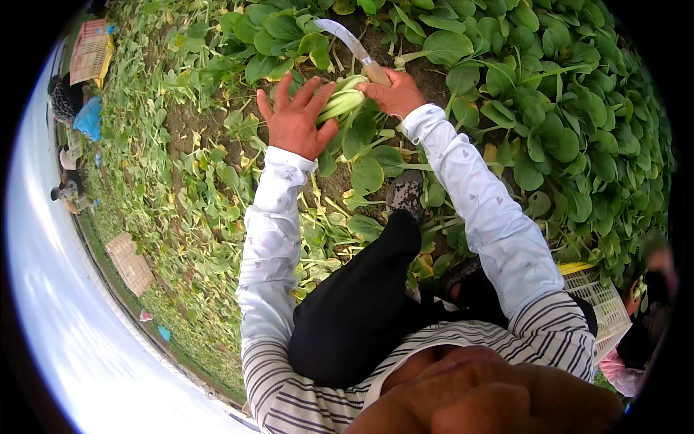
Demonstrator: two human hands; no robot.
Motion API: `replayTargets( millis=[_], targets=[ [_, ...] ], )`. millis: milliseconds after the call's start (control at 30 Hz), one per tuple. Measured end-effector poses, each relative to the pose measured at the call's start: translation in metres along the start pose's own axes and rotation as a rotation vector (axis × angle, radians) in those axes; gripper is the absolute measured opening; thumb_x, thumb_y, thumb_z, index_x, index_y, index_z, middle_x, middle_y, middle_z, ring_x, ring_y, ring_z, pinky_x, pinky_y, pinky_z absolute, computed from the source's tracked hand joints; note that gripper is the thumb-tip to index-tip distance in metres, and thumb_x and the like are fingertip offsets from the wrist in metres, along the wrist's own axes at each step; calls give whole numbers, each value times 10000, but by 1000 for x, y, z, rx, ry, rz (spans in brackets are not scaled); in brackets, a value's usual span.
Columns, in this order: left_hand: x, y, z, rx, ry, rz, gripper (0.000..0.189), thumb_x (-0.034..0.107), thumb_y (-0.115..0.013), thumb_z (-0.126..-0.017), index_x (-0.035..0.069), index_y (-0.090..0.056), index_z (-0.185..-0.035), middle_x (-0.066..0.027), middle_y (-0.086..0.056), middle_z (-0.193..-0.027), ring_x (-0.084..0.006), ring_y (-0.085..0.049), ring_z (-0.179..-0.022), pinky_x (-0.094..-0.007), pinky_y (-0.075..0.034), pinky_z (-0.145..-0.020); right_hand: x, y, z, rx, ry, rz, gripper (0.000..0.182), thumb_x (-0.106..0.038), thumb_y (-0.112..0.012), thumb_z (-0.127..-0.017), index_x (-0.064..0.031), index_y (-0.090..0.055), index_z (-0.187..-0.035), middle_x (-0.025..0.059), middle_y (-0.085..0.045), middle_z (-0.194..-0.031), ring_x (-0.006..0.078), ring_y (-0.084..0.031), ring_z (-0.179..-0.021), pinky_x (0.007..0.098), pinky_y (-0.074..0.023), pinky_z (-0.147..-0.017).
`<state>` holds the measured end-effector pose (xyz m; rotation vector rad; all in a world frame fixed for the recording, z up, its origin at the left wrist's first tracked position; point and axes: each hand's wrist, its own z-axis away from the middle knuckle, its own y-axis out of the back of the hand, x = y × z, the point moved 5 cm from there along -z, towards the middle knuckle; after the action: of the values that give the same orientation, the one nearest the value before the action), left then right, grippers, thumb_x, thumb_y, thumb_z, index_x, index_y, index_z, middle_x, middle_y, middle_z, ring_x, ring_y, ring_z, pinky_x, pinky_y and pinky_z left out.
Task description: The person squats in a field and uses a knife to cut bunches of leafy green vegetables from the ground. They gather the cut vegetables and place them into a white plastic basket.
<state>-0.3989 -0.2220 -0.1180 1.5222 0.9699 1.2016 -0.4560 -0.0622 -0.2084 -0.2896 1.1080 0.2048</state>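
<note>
My right hand [397,93] grips the pale handle of a curved harvesting knife [342,37], its blade pointing up and left. The thumb of that hand rests against the white base of a bok choy [342,100]. My left hand [298,115] is around the other end of this bok choy, whose stalks run between thumb and forefinger. Its other fingers are spread, and the palm is hidden. Below both hands, broad green leaves [366,174] lie over the soil.
Dense standing bok choy [564,119] grows on the right. Cut leaves [206,217] cover the ground at left. A plastic crate [596,309] stands behind my right arm, near another person. Farther crates [130,263] and several people are at far left. My shoe [405,194] is among leaves.
</note>
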Motion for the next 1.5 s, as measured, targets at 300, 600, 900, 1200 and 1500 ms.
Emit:
replayTargets(
  millis=[300, 600, 900, 1200, 1500],
  targets=[
    [-8, -63, -14, -281, 160, 100, 659, 361, -746, -577, 130, -525, -1154, -48, -608, -1038, -226, -549, -1006, -534, -130, -1037, 15, 3, -5, 101, 63, 235, 409, -370, -713, -725, -12, -604, -890, 21, -528, -642, 97, -442, -532, 266, -378, -505],
    [-54, -44, -84, -340, -17, -315, 486, 138, -703, -609, 185, -566, -1073, -51, -387, -1312, -226, -579, -947, -444, -375, -925, 40, 14, -51, 120, -16, 672, 450, -475, -521, -810, -50, -572, -948, 170, -603, -821, 347, -578, -749, 414, -442, -672],
    [-116, -79, -37, -310, 31, -301, 522, 142, -692, -610, 222, -566, -1110, -35, -344, -1356, -233, -528, -1059, -463, -376, -937, 64, 3, -76, 66, 50, 633, 343, -386, -488, -838, -135, -554, -1062, 148, -607, -936, 343, -571, -853, 412, -442, -747],
    [-114, -76, -33, -186, 15, -354, 379, 147, -663, -629, 160, -594, -1002, 12, -516, -1194, -172, -573, -953, -443, -362, -937, 43, -17, -83, 32, -15, 972, 295, -368, -484, -836, -171, -564, -1040, 100, -625, -948, 313, -587, -877, 424, -461, -753],
    [-94, -62, -8, -70, 49, -344, 437, 150, -688, -599, 163, -604, -1028, -11, -536, -1185, -185, -586, -937, -440, -345, -939, 28, -4, -53, -73, -91, 1149, 332, -379, -485, -835, -135, -569, -1044, 98, -631, -954, 312, -593, -872, 423, -468, -757]
  ],
)
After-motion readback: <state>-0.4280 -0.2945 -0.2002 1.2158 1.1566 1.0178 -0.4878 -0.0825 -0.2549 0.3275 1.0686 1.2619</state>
